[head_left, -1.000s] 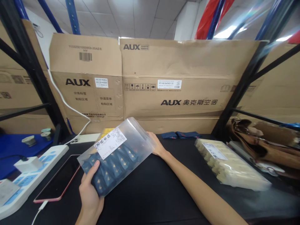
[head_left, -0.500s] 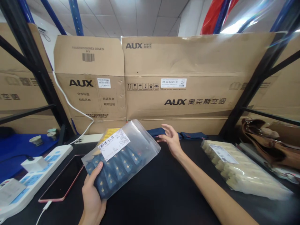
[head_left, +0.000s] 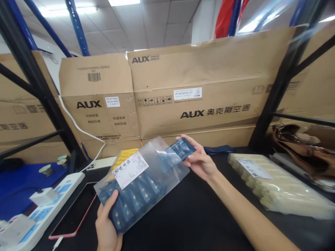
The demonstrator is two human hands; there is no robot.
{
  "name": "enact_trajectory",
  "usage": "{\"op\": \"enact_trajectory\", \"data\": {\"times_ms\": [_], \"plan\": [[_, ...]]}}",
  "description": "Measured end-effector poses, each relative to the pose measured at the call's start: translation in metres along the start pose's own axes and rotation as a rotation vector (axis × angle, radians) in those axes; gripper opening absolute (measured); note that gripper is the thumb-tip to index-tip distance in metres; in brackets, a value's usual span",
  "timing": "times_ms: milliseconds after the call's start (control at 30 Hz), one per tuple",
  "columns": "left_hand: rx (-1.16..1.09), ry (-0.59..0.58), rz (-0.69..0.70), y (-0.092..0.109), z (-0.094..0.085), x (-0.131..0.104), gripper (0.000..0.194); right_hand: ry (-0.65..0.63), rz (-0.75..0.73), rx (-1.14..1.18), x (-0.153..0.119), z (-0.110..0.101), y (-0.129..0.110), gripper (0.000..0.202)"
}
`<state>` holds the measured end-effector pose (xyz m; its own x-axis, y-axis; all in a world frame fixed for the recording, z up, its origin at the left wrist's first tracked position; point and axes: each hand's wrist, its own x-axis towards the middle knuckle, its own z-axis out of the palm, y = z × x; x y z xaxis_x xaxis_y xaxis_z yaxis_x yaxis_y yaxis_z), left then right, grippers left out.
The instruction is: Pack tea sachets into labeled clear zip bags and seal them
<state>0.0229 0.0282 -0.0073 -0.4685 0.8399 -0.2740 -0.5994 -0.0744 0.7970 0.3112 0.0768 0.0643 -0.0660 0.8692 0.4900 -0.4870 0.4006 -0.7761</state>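
Note:
My left hand [head_left: 108, 218] grips the lower left corner of a frosted plastic bag [head_left: 146, 195], thumb on top. A white printed label [head_left: 131, 170] is stuck on the bag, and several dark blue packets with gold marks show through below it. In my right hand [head_left: 200, 158] is one dark blue sachet [head_left: 183, 148], pinched at its right end. The sachet's left end lies at the bag's right-hand mouth, seen partly through the plastic. The fingers behind the sachet are partly hidden.
Beyond the bag lie a yellow pack [head_left: 125, 155] and other dark blue packets [head_left: 218, 150]. A clear bag of cream packets [head_left: 280, 184] sits at right, near a brown handbag [head_left: 300, 150]. A phone [head_left: 74, 212] and a power strip [head_left: 52, 205] are at left. Cardboard [head_left: 162, 118] stands behind.
My right hand, half a second ago at the dark packets behind the bag, now holds one sachet at the bag's mouth. The view has tilted slightly.

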Motion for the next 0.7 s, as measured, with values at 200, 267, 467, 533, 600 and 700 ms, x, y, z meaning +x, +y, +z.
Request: {"op": "enact_trajectory", "data": {"times_ms": [200,267,467,533,600,700], "plan": [[0.025,-0.001,-0.044,-0.001,-0.001,0.001,0.044,-0.090,0.013,-0.227,-0.004,0.007,0.003,0.061],[0.009,-0.006,-0.064,0.000,-0.001,-0.001,0.043,-0.101,-0.003,-0.241,-0.008,0.014,0.000,0.059],[0.008,-0.032,-0.104,-0.001,0.000,-0.004,0.046,-0.142,-0.017,-0.132,-0.016,0.024,-0.012,0.056],[0.011,-0.013,-0.096,-0.002,0.000,-0.004,0.045,-0.193,0.000,-0.214,-0.016,0.023,-0.016,0.062],[0.012,0.000,-0.085,-0.001,-0.001,-0.004,0.044,-0.251,0.016,-0.276,-0.016,0.021,-0.019,0.065],[0.016,-0.014,-0.090,-0.001,-0.002,-0.005,0.045,-0.335,0.044,-0.236,-0.018,0.018,-0.025,0.061]]}}
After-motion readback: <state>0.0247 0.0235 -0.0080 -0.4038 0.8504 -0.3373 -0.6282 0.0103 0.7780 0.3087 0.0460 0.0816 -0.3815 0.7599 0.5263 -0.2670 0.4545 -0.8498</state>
